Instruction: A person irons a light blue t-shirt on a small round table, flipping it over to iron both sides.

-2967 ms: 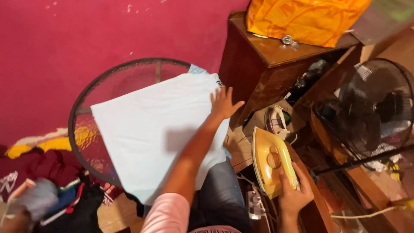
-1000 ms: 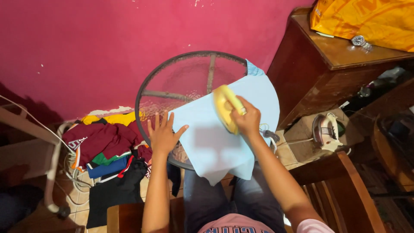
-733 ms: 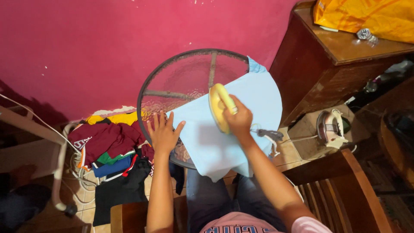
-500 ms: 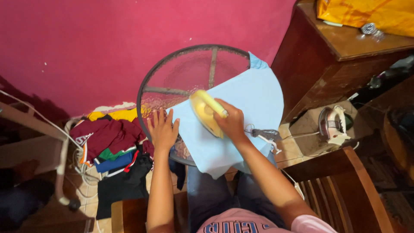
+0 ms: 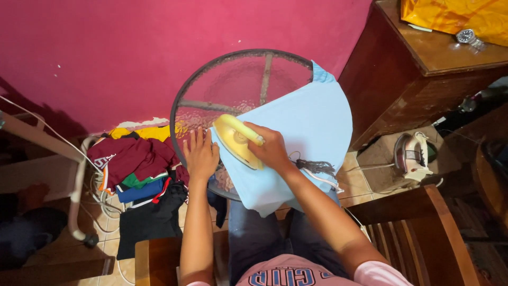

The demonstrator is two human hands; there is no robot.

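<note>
The right hand (image 5: 272, 150) is clamped around the handle of a yellow iron (image 5: 236, 141), which sits on the left edge of a light blue cloth (image 5: 312, 122). The cloth is spread across a round glass table (image 5: 233, 79) against the pink wall. The iron's long axis runs from about ten o'clock down to four o'clock, with its narrow nose toward ten, toward the table's dark rim, and its heel under the gripping fingers. Its grey cord (image 5: 315, 167) trails off toward three o'clock and then drops over the cloth's near edge.

The left hand (image 5: 201, 153) lies flat with fingers spread on the glass, just beside the cloth's left border at nine o'clock from the iron. It is empty and holds nothing. The two hands are close together but do not touch; the iron's nose lies between them. Most of the cloth stretches away at one to three o'clock from the iron, so the unpressed-looking bulk is on the right hand's side, away from the left.

On the floor at eight o'clock sits a pile of clothes (image 5: 140, 164), and a second iron (image 5: 410, 154) rests on the tiles at three o'clock, well apart from both hands.
</note>
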